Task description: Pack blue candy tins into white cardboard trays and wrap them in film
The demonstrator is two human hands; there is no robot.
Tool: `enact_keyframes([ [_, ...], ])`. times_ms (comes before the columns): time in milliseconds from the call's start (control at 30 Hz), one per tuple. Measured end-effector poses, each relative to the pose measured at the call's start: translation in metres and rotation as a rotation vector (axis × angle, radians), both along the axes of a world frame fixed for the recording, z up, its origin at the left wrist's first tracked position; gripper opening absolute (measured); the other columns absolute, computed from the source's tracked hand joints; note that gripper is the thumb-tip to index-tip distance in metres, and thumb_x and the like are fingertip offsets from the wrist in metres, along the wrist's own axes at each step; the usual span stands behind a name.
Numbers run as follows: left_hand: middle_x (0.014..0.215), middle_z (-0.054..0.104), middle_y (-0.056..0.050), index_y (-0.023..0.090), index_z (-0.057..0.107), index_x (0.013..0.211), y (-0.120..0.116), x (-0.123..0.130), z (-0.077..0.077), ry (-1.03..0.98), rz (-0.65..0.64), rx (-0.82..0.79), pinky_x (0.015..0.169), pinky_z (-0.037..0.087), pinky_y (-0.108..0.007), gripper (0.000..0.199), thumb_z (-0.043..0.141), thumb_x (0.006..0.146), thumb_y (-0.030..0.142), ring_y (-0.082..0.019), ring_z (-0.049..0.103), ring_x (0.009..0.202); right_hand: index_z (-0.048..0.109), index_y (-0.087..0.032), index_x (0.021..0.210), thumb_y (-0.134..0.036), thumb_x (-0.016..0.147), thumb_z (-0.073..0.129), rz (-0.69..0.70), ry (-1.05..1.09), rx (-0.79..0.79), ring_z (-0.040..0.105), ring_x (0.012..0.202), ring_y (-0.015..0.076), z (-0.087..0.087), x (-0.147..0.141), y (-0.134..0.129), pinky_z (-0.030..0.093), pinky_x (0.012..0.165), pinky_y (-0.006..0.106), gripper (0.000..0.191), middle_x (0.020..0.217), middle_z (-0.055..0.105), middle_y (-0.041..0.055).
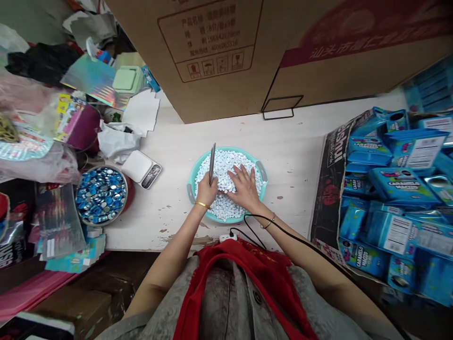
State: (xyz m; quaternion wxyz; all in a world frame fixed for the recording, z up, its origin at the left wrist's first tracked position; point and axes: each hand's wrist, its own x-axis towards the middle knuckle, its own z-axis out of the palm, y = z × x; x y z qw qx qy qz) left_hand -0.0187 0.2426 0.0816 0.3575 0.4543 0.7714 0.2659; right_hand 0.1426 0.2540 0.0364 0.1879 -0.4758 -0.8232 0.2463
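Note:
A turquoise basin [191,182] with two handles stands on the table in front of me, full of small white pellets [226,163]. My left hand [206,190] is closed around a thin, flat grey piece [212,163] that stands upright, edge towards me, over the basin's left side; its kind is not clear. My right hand [244,189] lies on the pellets at the right, fingers spread and pointing away from me. The thumb side of each hand faces the other across the middle of the basin.
A tin of blue and silver caps [102,196] and a white scale [141,169] stand left. Large cartons [219,85] line the back, near a black wire stand [282,107]. At right, a box [327,189] holds blue packets [399,186]. A black cable [297,233] crosses my right arm.

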Motion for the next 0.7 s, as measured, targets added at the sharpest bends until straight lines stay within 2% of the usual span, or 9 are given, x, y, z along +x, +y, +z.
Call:
enact_keyframes([
  [100,0.070,0.054,0.001,0.017,0.058,0.110,0.007,-0.001,0.011,-0.106,-0.047,-0.059,0.056,0.051,-0.026,0.027,0.050,0.086,0.027,-0.014,0.055,0.063,0.047,-0.017,0.136,-0.034,0.083,0.053,-0.009,0.007,-0.053,0.019,0.143,0.0348,0.011,0.000,0.003,-0.002,0.114,0.064,0.056,0.148,0.039,0.0139],
  [267,0.076,0.059,-0.002,0.017,0.060,0.098,0.003,-0.003,0.023,0.019,-0.164,-0.041,0.059,0.050,-0.027,0.020,0.050,0.085,0.028,-0.015,0.056,0.069,0.042,-0.016,0.141,-0.022,0.078,0.051,-0.008,0.053,-0.087,0.008,0.146,0.0329,0.033,0.006,-0.006,0.002,0.115,0.064,0.064,0.155,0.027,0.0136],
  [333,0.079,0.060,-0.002,0.017,0.060,0.094,-0.001,-0.005,0.025,0.078,-0.173,0.010,0.061,0.048,-0.027,0.018,0.050,0.085,0.028,-0.015,0.056,0.070,0.039,-0.016,0.142,-0.024,0.080,0.050,-0.030,0.101,-0.061,0.004,0.147,0.0321,0.034,0.014,-0.014,0.003,0.115,0.063,0.063,0.157,0.022,0.0130],
  [400,0.075,0.058,-0.001,0.017,0.060,0.092,-0.008,-0.008,0.028,0.123,-0.179,0.071,0.061,0.046,-0.026,0.017,0.052,0.083,0.028,-0.014,0.053,0.067,0.038,-0.017,0.143,-0.029,0.086,0.048,-0.077,0.154,-0.032,0.005,0.147,0.0318,0.028,0.028,-0.022,0.007,0.115,0.063,0.059,0.157,0.022,0.0135],
  [500,0.068,0.054,0.001,0.017,0.060,0.091,-0.025,-0.015,0.037,0.106,-0.195,0.153,0.061,0.043,-0.025,0.020,0.056,0.080,0.033,-0.013,0.049,0.063,0.043,-0.017,0.140,-0.040,0.089,0.049,-0.207,0.238,-0.021,0.012,0.146,0.0324,0.009,0.056,-0.037,0.018,0.114,0.061,0.056,0.153,0.030,0.0159],
  [600,0.066,0.051,0.003,0.018,0.056,0.081,-0.049,-0.027,0.043,0.094,-0.172,0.207,0.060,0.039,-0.024,0.027,0.059,0.075,0.044,-0.012,0.046,0.062,0.053,-0.014,0.130,-0.045,0.089,0.049,-0.394,0.318,-0.029,0.030,0.140,0.0331,-0.004,0.094,-0.055,0.034,0.108,0.056,0.051,0.144,0.042,0.0204],
  [667,0.060,0.043,0.005,0.020,0.048,0.069,-0.063,-0.039,0.040,0.199,-0.081,0.210,0.055,0.034,-0.023,0.033,0.061,0.072,0.050,-0.011,0.040,0.058,0.057,-0.015,0.124,-0.044,0.091,0.047,-0.513,0.340,0.017,0.043,0.130,0.0299,-0.003,0.126,-0.066,0.041,0.104,0.050,0.045,0.135,0.050,0.0199],
  [700,0.057,0.038,0.006,0.021,0.042,0.064,-0.069,-0.046,0.036,0.280,0.004,0.189,0.052,0.031,-0.024,0.037,0.062,0.071,0.052,-0.011,0.036,0.055,0.058,-0.016,0.123,-0.043,0.092,0.045,-0.564,0.328,0.062,0.047,0.126,0.0280,0.001,0.143,-0.072,0.042,0.103,0.048,0.043,0.131,0.053,0.0183],
])
